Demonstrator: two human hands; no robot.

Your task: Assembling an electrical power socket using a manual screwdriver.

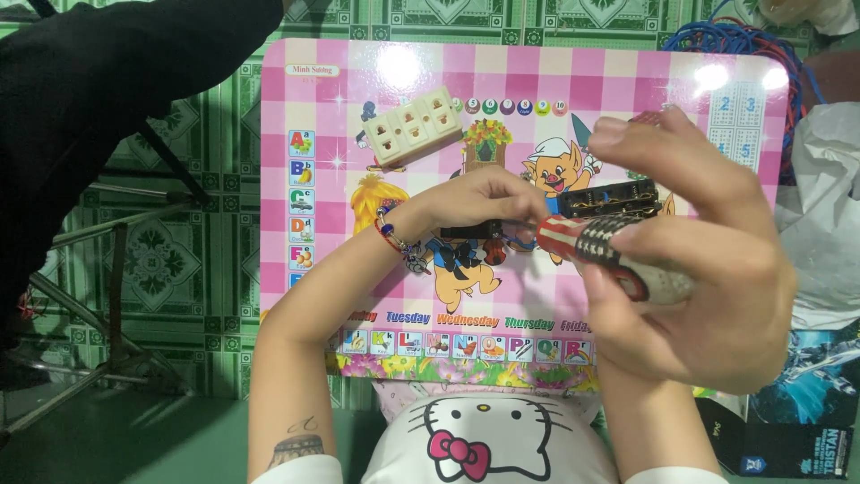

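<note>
My right hand (pixel 694 260) is closed around the striped red, white and dark handle of a screwdriver (pixel 609 251), held close to the camera with its tip toward the left. My left hand (pixel 475 202), with a beaded bracelet on the wrist, pinches a small black part (pixel 475 230) on the pink children's table (pixel 546 90). Just behind the screwdriver lies a black rectangular electrical part (pixel 609 197). A cream three-outlet socket (pixel 414 125) rests farther back on the left of the table.
A coil of blue and red wire (pixel 730 40) sits at the back right corner. White cloth (pixel 824 206) and a dark printed box (pixel 797 412) lie to the right. A black garment (pixel 98 99) and a metal frame (pixel 107 269) stand on the left over green patterned floor.
</note>
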